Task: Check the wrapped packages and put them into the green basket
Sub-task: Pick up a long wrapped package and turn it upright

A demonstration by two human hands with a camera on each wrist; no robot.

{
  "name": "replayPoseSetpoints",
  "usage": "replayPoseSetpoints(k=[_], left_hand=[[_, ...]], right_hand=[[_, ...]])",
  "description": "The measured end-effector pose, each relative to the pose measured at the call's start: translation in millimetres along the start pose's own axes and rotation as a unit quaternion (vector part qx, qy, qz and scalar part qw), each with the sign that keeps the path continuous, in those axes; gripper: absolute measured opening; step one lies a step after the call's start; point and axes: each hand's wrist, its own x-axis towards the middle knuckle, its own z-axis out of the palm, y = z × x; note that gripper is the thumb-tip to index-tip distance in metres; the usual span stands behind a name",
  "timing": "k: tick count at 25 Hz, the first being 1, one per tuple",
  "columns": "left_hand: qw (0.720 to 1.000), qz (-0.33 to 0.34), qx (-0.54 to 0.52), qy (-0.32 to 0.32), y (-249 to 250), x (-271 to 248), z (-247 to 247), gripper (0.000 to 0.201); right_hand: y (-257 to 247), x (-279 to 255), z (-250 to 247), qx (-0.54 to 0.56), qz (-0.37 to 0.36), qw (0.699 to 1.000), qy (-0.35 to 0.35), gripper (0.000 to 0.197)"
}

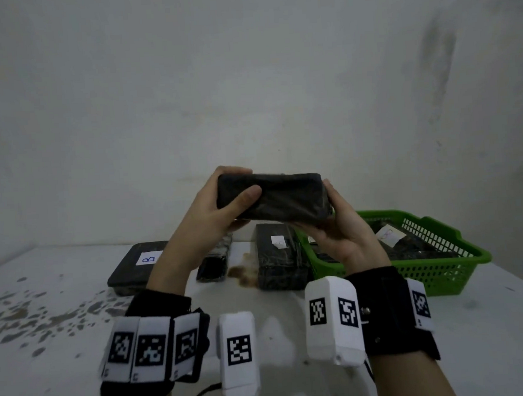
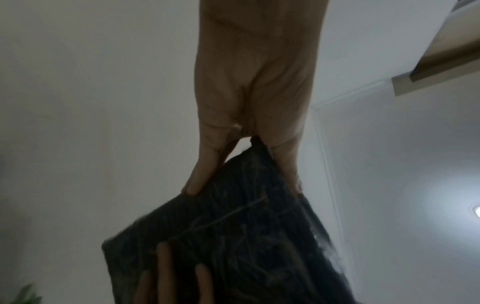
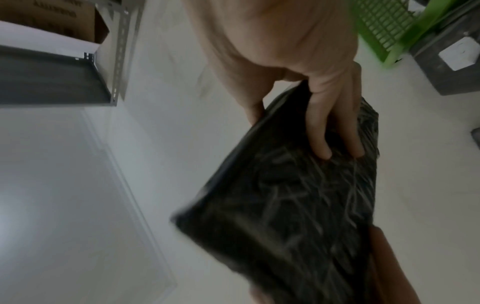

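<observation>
Both hands grip a black wrapped package (image 1: 272,198) in the air, long axis running left to right: left hand (image 1: 221,212) and right hand (image 1: 342,232) curl fingers around opposite ends.

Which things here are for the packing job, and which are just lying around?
For the job:
- held package, gripped by left hand and right hand
- green basket
- three packages on the table

Just lying about:
- brown stain
- metal shelf

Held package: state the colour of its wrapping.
Black, on the held package; clearest in the head view.
</observation>
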Motion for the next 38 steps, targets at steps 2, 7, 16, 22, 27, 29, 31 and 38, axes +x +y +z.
replayPoseSetpoints(k=[2,7,16,22,27,29,31,38], left_hand=[[0.999,0.032,0.024,0.013,0.8,1.1,5.7,0.030],[0.997,0.051,0.041,0.052,-4.7,2.9,2.3,0.029],[0.990,-0.088,0.106,0.006,-11.0,1.3,-8.2,0.091],[0.985,-0.157,-0.052,-0.044,-21.0,10.6,-10.3,0.115],[0.993,-0.117,0.001,0.031,-26.0,10.4,-10.5,0.088],[0.994,-0.088,0.045,0.045,-24.8,9.3,-10.7,0.084],[0.992,-0.066,0.095,0.044,-21.8,6.7,-7.4,0.084],[0.988,-0.013,0.143,0.060,-27.3,10.2,-8.4,0.062]], right_hand=[[5.0,-2.3,10.4,-0.019,-0.027,0.999,-0.034,0.041],[8.4,-9.6,19.0,-0.105,-0.021,0.990,-0.095,0.037],[8.2,-7.3,13.0,-0.166,0.004,0.981,-0.105,0.024],[6.9,-2.7,5.8,-0.200,-0.006,0.973,-0.116,0.024],[10.7,3.7,1.8,-0.301,-0.092,0.943,-0.113,0.068],[14.0,4.4,0.5,-0.361,-0.123,0.920,-0.093,0.062],[16.2,5.1,-1.6,-0.381,-0.151,0.909,-0.075,0.063],[24.4,11.3,-0.8,-0.487,-0.257,0.830,-0.092,0.071]])
